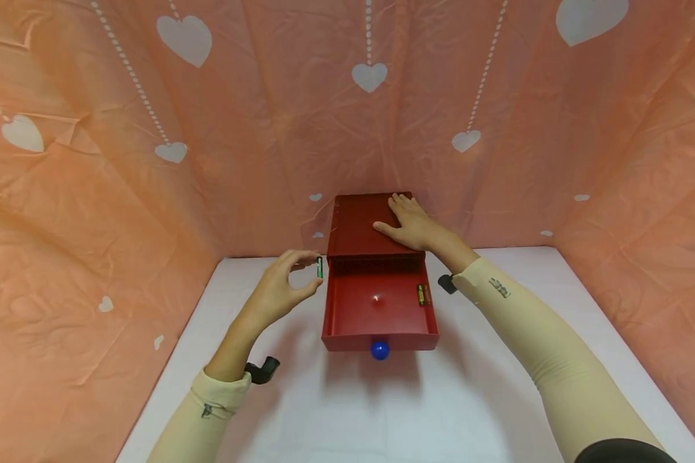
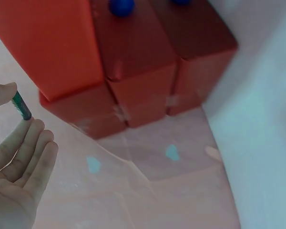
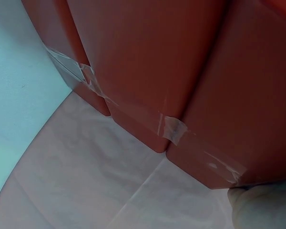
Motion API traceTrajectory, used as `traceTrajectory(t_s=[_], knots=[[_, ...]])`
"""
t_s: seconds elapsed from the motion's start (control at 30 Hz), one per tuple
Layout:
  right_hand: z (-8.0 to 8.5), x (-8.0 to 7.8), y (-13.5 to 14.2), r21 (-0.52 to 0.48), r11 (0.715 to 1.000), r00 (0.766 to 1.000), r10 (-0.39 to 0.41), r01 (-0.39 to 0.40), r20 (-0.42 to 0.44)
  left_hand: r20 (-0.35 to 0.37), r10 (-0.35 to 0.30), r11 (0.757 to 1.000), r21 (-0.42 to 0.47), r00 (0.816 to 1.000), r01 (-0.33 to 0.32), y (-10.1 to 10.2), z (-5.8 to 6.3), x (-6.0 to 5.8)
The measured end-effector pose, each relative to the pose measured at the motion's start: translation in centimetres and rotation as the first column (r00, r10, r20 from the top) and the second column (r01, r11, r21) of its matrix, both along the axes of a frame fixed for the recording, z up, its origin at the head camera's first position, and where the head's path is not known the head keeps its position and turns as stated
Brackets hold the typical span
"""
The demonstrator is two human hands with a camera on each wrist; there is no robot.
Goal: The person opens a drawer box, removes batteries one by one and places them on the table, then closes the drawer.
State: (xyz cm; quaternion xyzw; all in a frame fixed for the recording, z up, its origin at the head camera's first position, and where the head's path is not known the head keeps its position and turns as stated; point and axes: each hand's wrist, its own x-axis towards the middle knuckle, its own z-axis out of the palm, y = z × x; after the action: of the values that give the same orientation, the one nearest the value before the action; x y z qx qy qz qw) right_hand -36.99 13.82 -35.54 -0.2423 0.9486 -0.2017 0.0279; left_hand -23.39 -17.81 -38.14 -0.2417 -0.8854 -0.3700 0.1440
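Observation:
My left hand [image 1: 273, 290] pinches a small green and black battery [image 1: 320, 267] between thumb and fingertips, just left of the pulled-out top drawer [image 1: 356, 315]. In the left wrist view the same battery [image 2: 21, 106] stands apart from the red drawers. Flat on top of the red drawer cabinet [image 1: 356, 225] rests my right hand [image 1: 414, 226], fingers spread. Inside the drawer, against its right wall, lies another battery [image 1: 421, 295], yellow-green and dark. A round blue knob [image 1: 379, 350] sits on the drawer's front.
The cabinet is a stack of red drawer units, with clear tape [image 3: 174, 130] across their seams. It stands on a white tabletop [image 1: 370, 424] near the back edge. A pink sheet with white hearts [image 1: 369, 77] hangs behind and at both sides.

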Motion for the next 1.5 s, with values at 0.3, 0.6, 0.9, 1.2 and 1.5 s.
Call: traceTrajectory(t_s=[0.3, 0.6, 0.9, 1.2, 1.5], knots=[[-0.1, 0.0, 0.0, 0.0, 1.0, 1.0, -0.002, 0.002, 0.004, -0.011, -0.004, 0.999, -0.039, 1.0, 0.004, -2.2, -1.8, -0.7], [0.0, 0.1, -0.2, -0.007, 1.0, 1.0, 0.003, -0.003, 0.0, 0.02, 0.013, 0.997, -0.071, 1.0, -0.011, -3.8, -3.5, -1.7], [-0.2, 0.1, -0.1, -0.008, 1.0, 1.0, 0.0, 0.0, -0.004, 0.036, 0.03, 0.993, -0.116, 0.999, -0.026, -5.3, -5.7, -2.8], [0.0, 0.2, 0.0, -0.003, 1.0, 1.0, -0.001, 0.001, -0.003, 0.087, 0.014, 0.986, -0.165, 0.996, 0.0, -6.7, -7.9, -4.0], [-0.1, 0.1, 0.0, 0.002, 1.0, 1.0, -0.003, 0.003, 0.0, 0.184, 0.005, 0.982, -0.184, 0.983, 0.03, -7.6, -9.6, -4.5]])
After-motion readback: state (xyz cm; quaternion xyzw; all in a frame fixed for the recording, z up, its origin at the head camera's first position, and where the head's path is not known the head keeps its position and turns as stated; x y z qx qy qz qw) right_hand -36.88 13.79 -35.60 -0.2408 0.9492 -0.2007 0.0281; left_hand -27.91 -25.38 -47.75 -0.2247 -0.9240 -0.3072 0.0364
